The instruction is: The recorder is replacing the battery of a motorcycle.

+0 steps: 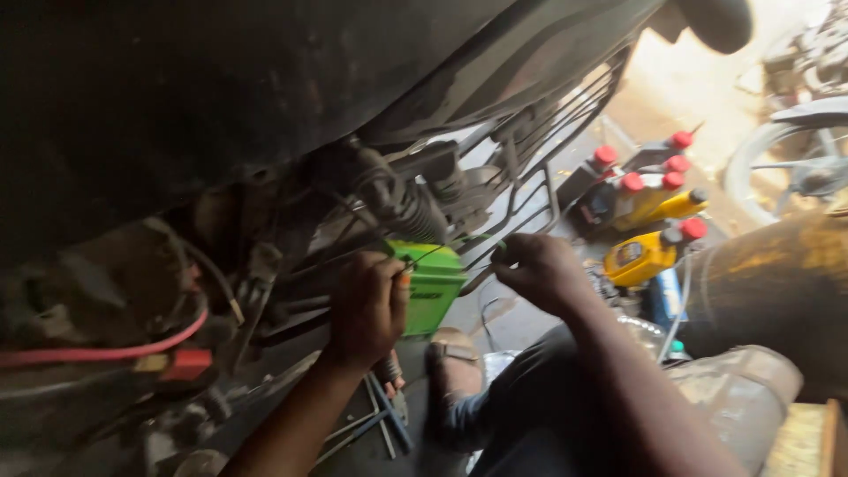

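I am looking under a dark motorcycle seat (221,79) at the frame. My left hand (369,309) grips a green box-shaped part (431,284) tucked beside the coiled shock spring (413,210). My right hand (537,269) is closed on a thin wire or cable (459,252) that runs from the green box toward the black metal rack tubes (530,190). Exactly where the cable ends is blurred.
A red cable (97,353) runs low at the left. Several oil bottles with red caps (649,190) and a yellow bottle (638,258) stand on the ground behind. A wheel (786,168) sits at the right; my knee and sandalled foot (455,362) are below.
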